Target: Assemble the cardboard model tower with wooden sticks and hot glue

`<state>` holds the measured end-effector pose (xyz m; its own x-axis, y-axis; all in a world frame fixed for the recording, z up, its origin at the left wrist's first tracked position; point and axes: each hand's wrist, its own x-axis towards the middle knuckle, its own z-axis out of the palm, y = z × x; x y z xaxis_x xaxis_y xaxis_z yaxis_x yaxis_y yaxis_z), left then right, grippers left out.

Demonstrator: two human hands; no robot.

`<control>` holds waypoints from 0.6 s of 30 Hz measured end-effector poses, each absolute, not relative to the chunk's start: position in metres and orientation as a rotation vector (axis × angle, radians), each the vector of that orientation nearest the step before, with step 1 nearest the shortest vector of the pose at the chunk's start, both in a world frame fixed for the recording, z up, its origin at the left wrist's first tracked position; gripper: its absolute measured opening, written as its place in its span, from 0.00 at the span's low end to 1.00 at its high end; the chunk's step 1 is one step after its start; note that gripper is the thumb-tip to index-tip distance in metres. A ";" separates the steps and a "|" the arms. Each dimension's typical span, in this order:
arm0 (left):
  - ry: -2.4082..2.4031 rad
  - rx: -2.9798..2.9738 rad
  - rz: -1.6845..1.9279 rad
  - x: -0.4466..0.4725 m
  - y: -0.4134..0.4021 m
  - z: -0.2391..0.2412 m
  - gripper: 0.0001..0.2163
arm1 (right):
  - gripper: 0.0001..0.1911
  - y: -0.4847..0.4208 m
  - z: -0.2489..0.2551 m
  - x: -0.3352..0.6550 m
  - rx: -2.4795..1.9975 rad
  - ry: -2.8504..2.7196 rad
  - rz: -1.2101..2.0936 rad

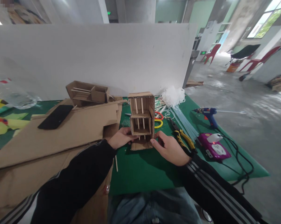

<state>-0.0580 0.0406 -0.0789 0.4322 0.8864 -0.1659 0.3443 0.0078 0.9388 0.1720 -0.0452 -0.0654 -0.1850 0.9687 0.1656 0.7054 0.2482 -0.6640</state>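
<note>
A small cardboard box frame [152, 107] with stacked compartments stands upright on the green tabletop in front of me. Thin wooden sticks run up inside it. On its lower left side, my left hand [122, 137] grips the cardboard, with the fingertips partly hidden. My right hand [170, 147] holds the lower right edge between thumb and curled fingers. Behind the box lie scissors [158, 123] with red and yellow handles. Pliers [183, 140] with black and yellow grips rest beyond my right hand.
Cardboard sheets [89, 119] cover the left side, with a black phone [56, 117] on them. A second cardboard box [88, 92] sits behind. At right are clear glue sticks [184, 123], a blue glue gun [209, 116], a purple power strip [214, 151] and cables. A white panel [96, 59] borders the back.
</note>
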 end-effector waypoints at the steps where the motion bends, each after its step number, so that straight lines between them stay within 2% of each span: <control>1: 1.117 1.566 0.604 -0.058 0.041 -0.079 0.18 | 0.11 -0.045 -0.065 0.172 -1.519 -1.962 0.608; 18: 1.087 1.570 0.587 -0.058 0.039 -0.073 0.21 | 0.11 -0.045 -0.066 0.173 -1.531 -1.962 0.595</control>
<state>-0.0578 0.0386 -0.0732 0.4591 0.8723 -0.1686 0.3373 0.0044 0.9414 0.1731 -0.0455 -0.0663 -0.1781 0.9697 0.1670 0.7138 0.2442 -0.6564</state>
